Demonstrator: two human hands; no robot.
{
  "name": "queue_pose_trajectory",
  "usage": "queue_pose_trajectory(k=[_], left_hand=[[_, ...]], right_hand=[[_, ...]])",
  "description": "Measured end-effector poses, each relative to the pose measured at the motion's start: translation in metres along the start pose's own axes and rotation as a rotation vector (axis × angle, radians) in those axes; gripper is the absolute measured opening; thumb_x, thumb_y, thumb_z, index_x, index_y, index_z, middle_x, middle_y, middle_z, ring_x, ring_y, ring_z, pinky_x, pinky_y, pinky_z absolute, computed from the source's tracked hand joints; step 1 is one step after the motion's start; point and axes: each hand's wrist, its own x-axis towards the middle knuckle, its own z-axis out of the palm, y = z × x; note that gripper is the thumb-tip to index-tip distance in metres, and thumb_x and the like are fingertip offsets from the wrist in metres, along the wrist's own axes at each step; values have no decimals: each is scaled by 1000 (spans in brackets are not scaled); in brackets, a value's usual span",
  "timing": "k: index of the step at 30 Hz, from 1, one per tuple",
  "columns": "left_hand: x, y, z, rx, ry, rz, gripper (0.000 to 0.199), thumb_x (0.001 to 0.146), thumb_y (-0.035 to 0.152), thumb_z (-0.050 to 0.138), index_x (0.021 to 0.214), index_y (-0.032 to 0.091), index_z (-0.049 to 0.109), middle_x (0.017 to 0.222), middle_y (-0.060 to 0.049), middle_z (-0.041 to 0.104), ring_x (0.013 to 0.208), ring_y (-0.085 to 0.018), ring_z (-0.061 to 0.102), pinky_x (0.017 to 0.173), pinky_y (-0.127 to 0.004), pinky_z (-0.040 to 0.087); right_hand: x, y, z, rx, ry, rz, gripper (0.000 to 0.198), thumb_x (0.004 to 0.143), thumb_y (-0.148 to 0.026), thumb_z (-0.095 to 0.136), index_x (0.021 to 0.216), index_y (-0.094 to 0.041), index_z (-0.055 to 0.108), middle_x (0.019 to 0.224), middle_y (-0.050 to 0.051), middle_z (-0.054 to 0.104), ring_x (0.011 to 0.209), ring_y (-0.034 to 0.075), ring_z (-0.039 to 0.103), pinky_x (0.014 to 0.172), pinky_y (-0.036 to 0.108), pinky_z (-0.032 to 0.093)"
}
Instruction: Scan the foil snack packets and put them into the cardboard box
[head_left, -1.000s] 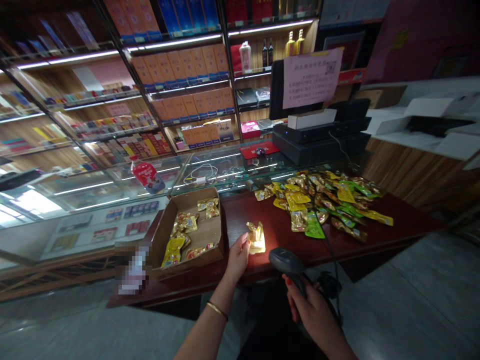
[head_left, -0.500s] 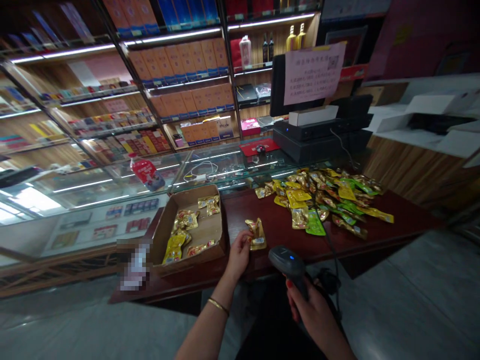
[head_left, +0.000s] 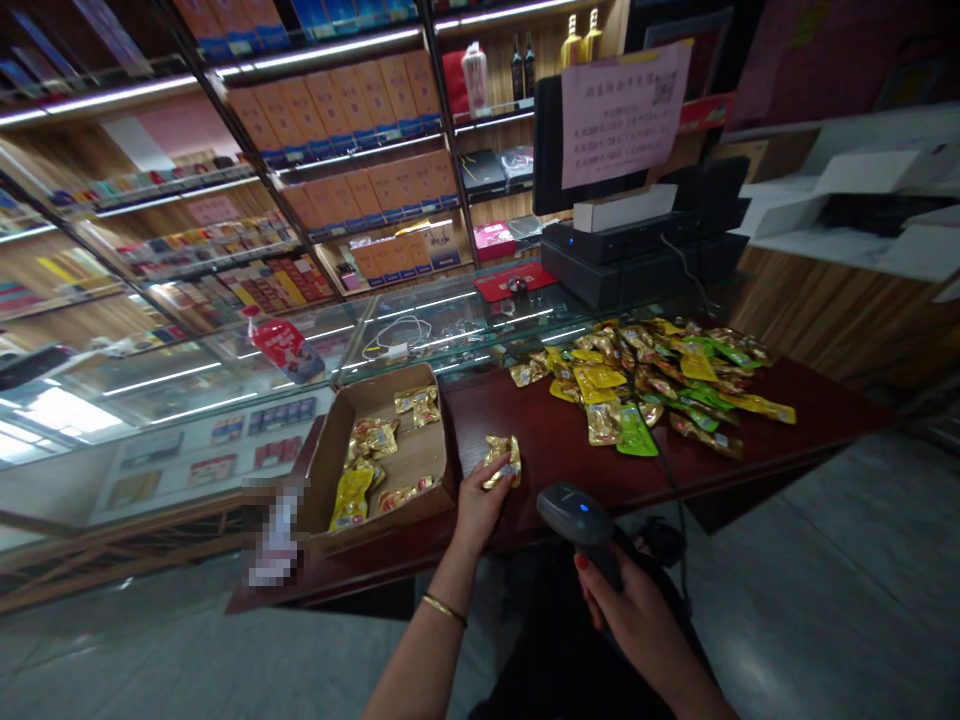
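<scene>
Dark red bench (head_left: 544, 430), glossy, with its far edge against a glass case (head_left: 450, 350) and its right corner out over a grey tiled floor (head_left: 817, 590). Lit shelves (head_left: 367, 140) climb behind, packed with orange boxes, gold bottles (head_left: 581, 42) up top. Towards the far right there's a black monitor (head_left: 549, 160) wearing a pink sheet (head_left: 626, 112), a till (head_left: 645, 265) beneath it, and white cartons (head_left: 862, 170) on a wooden counter beyond.

On the glass: a red pouch (head_left: 285, 347) leaning left, a white cable (head_left: 397, 338) in loops, a mouse (head_left: 517, 286) on its red mat (head_left: 491, 287).

Back on the bench, a big heap (head_left: 656, 385) of gold, yellow and green packs fills the far right, and a black cord (head_left: 667, 475) cuts right across its front. Over by the left end, an open box (head_left: 367, 530) holds a handful more, and a blurred patch covers the corner beside it.

Between them, near the front edge, it's the left hand (head_left: 478, 508), fingers closed on one gold pack (head_left: 502, 455) and covering part of it; whether it touches the wood, can't tell. Right hand (head_left: 630, 605): fingers wrapped round a scanner (head_left: 577, 515), blue light on, just off the front edge.
</scene>
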Motion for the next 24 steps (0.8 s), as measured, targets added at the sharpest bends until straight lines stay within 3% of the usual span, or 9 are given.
queue_pose_trajectory(k=[9,15,24], left_hand=[[-3,2,-3,-29,-61,49,37,80,27,76,116,22,78,132,-11,71,125,-28,64,113,-44,44],[-5,4,-4,37,-68,0,44,81,19,68,124,22,74,131,-8,72,120,-25,67,109,-40,48],[-3,-3,-2,-83,-40,5,41,78,28,76,118,20,77,134,-11,70,127,-28,61,115,-43,40]], right_hand=[[12,-4,14,72,-31,-10,45,89,-68,57,84,-23,56,54,-7,51,49,13,51,52,25,41],[14,-4,17,124,-20,-2,47,91,-65,57,104,-20,60,55,-8,51,48,13,49,50,25,40],[10,-10,19,119,-17,-8,50,89,-68,57,98,-20,63,54,-7,52,47,13,50,50,25,41]])
